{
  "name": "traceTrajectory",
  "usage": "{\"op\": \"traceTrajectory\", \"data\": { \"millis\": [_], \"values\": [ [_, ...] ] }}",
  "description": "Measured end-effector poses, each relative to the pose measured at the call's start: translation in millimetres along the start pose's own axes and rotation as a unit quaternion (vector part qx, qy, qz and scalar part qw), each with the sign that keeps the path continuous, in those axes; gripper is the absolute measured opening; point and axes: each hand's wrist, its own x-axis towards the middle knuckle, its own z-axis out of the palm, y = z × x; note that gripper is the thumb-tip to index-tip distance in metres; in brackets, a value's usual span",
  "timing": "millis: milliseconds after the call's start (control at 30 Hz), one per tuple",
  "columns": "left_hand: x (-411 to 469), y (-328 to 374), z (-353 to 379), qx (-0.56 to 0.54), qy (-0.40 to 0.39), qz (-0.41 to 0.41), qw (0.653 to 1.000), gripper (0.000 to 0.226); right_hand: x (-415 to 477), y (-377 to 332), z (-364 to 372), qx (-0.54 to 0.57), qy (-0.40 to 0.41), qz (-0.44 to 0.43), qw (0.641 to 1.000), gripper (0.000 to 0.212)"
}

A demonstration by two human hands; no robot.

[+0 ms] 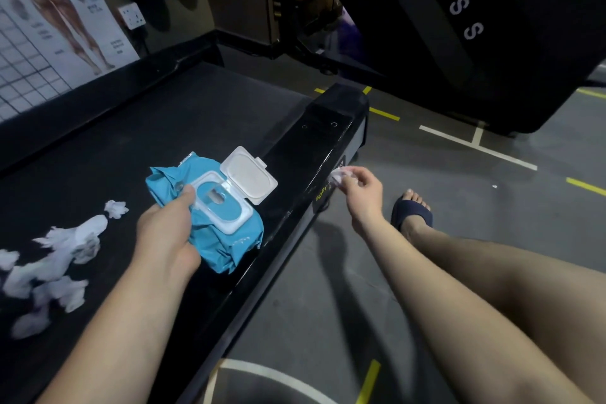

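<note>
My left hand point(165, 233) grips a blue pack of wet wipes point(226, 233) over the black treadmill belt point(170, 115). The pack's white flip lid point(248, 175) stands open. My right hand point(362, 188) pinches a crumpled white wipe point(339, 175) against the outer face of the treadmill's black side rail point(314, 154), near a yellow-lettered label.
Several used, crumpled white wipes point(55, 259) lie on the belt at the left. My bare leg and a foot in a dark slipper point(411, 211) rest on the grey floor with white and yellow lines. A large black machine point(459, 26) looms at upper right. An anatomy poster point(49, 16) hangs at left.
</note>
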Motion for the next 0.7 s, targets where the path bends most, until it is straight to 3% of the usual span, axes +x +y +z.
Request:
{"op": "traceTrajectory", "data": {
  "millis": [133,233,333,567,700],
  "values": [
    [7,-2,4,-0.007,-0.007,-0.007,1.000,0.013,-21,18,24,-0.098,-0.057,-0.078,0.991,0.022],
    [12,-4,9,-0.005,-0.019,-0.010,1.000,0.014,-27,29,31,-0.229,-0.062,-0.199,0.951,0.032],
    [16,-7,9,0.004,-0.021,-0.013,1.000,0.014,-31,37,26,-0.240,-0.045,-0.260,0.934,0.028],
    [16,-7,14,-0.009,-0.021,-0.007,1.000,0.013,-58,53,17,-0.262,-0.087,-0.215,0.937,0.011],
    [10,-9,8,-0.005,-0.022,-0.009,1.000,0.013,-45,39,10,-0.221,0.027,-0.187,0.957,0.011]
  ]
}}
